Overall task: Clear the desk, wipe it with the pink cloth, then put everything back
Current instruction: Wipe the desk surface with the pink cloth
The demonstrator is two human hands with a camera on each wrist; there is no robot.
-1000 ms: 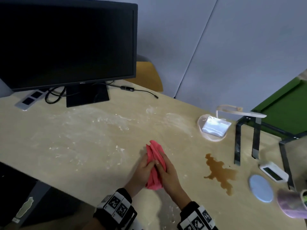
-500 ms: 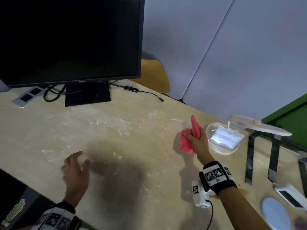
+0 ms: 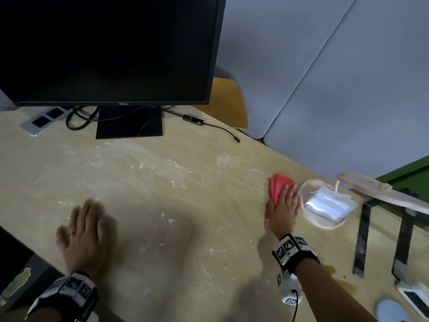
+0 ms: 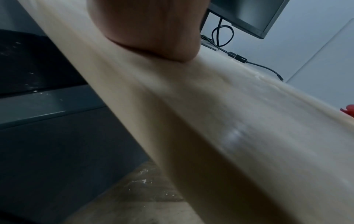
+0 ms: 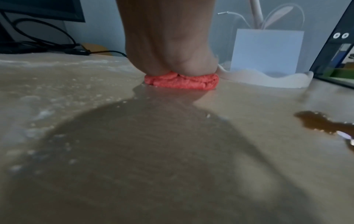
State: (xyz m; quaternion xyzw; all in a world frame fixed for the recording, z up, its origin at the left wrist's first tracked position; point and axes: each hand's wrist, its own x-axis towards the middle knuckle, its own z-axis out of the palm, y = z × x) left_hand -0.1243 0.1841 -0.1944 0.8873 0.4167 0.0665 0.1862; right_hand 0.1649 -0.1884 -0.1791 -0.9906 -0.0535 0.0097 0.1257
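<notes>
The folded pink cloth (image 3: 278,185) lies flat on the wooden desk (image 3: 162,182), just left of a white tray (image 3: 325,225). My right hand (image 3: 284,205) lies palm down on the cloth with straight fingers and presses it onto the desk. In the right wrist view the cloth (image 5: 182,81) is squashed under the heel of that hand. Near the desk's front left edge my left hand (image 3: 84,228) lies flat on the bare wood, fingers spread, holding nothing. White powder (image 3: 151,163) is smeared across the desk's middle.
A black monitor (image 3: 104,49) stands at the back with cables and a grey power strip (image 3: 41,120). The white tray holds a white packet (image 3: 327,204). At right: a wooden stand (image 3: 383,194) on black legs, a brown spill (image 5: 325,124), a blue coaster (image 3: 390,312).
My hands have parted. The right one carried the cloth to the right and pressed it flat by the tray. The left one let go and settled flat at the front left.
</notes>
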